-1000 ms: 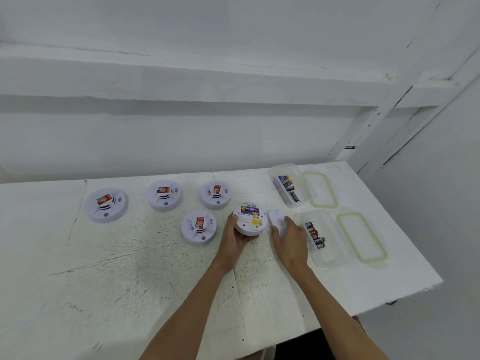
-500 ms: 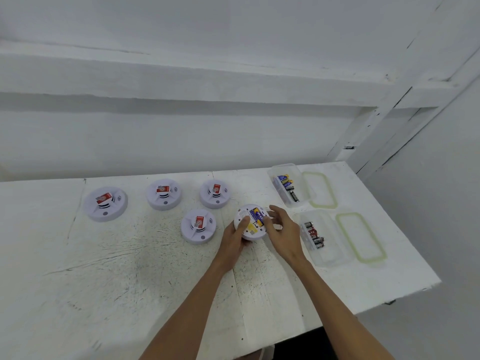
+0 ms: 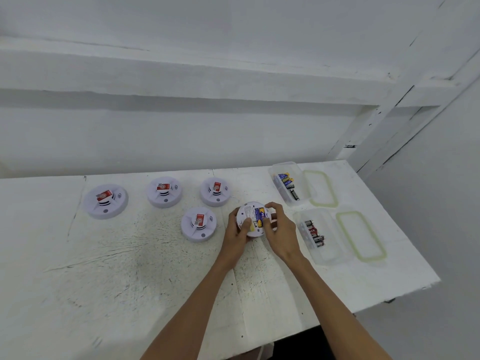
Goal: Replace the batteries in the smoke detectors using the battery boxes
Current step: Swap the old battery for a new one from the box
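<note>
Two bare forearms reach in from the near edge of the white, scuffed bench (image 3: 109, 268). The left hand (image 3: 237, 233) cups the left side of an upturned smoke detector (image 3: 250, 216), thumb laid over its back. The right hand (image 3: 281, 231) closes around the detector's right side, its fingertips (image 3: 267, 224) curled onto the open battery bay, where blue-and-yellow batteries (image 3: 260, 216) sit. The detector is at mid-bench; whether it rests on the surface or is lifted, I cannot tell.

Just right of the hands lies a clear box (image 3: 324, 237) holding black-and-red batteries (image 3: 314, 233), its green-rimmed lid (image 3: 361, 236) beside it. Left of the hands sits a face-up detector (image 3: 198, 224) with a red tag. Farther back, three more tagged detectors (image 3: 164, 192) stand in a row, and at the far right a second clear box (image 3: 292, 184) holds blue-and-yellow batteries beside its own lid (image 3: 322, 188).
</note>
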Available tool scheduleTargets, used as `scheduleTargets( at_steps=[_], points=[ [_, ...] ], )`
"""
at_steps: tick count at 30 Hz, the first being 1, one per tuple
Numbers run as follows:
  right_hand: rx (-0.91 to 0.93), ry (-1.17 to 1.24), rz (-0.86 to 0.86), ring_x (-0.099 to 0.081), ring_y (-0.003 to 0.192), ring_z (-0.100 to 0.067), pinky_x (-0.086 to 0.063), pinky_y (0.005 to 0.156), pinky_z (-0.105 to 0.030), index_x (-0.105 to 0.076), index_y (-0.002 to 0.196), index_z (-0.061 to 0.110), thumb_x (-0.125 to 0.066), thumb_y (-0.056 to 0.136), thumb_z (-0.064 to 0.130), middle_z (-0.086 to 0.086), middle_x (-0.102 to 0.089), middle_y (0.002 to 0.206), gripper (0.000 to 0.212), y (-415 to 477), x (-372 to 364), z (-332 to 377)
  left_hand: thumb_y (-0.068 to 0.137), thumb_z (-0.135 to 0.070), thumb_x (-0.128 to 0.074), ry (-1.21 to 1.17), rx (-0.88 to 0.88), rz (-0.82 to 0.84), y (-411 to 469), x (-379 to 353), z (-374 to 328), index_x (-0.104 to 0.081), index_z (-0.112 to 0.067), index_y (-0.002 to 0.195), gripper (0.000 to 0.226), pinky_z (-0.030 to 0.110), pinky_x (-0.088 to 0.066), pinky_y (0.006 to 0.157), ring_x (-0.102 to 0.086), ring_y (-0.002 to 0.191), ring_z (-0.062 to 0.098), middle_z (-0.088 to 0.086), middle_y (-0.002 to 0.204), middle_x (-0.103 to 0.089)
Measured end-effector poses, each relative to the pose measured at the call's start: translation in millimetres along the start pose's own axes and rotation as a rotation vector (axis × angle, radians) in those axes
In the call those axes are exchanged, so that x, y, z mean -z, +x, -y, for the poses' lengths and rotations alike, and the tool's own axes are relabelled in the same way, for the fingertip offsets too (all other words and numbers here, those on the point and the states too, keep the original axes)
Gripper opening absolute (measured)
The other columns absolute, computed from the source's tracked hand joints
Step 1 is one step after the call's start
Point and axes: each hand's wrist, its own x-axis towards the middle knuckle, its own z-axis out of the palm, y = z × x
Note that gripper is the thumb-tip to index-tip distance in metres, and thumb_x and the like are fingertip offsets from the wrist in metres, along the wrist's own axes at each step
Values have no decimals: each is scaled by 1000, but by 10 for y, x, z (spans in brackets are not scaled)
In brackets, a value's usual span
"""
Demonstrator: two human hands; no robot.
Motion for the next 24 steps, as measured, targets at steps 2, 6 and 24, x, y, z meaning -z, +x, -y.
scheduleTargets(
  at_steps=[2, 6, 24],
  points=[
    [26, -83, 17, -67, 73, -8, -50, 57, -19, -47, 125, 29, -48, 100, 21, 6, -68, 93, 26, 9, -18, -26, 110, -20, -50, 21, -16, 27, -14, -11, -19, -37, -28, 155, 47, 32, -62, 87, -64, 127, 15, -2, 146, -57],
    [50, -218, 48, -59, 68, -16, -47, 54, -33, -49, 119, 28, -45, 99, 20, -2, -64, 81, 22, 39, -46, -43, 111, -17, -49, 58, -25, 61, -37, -1, -24, -33, -32, 158, 52, 35, -63, 87, -63, 129, 18, -5, 149, -55],
    [41, -309, 209, -45, 67, -27, -33, 54, -33, -43, 98, 19, -50, 102, 33, -3, -51, 62, 16, 366, 49, 96, 109, -13, -52, 85, -33, 3, -68, -11, -38, -35, -25, 157, 52, 40, -63, 88, -65, 124, 12, -3, 147, -55]
  ],
)
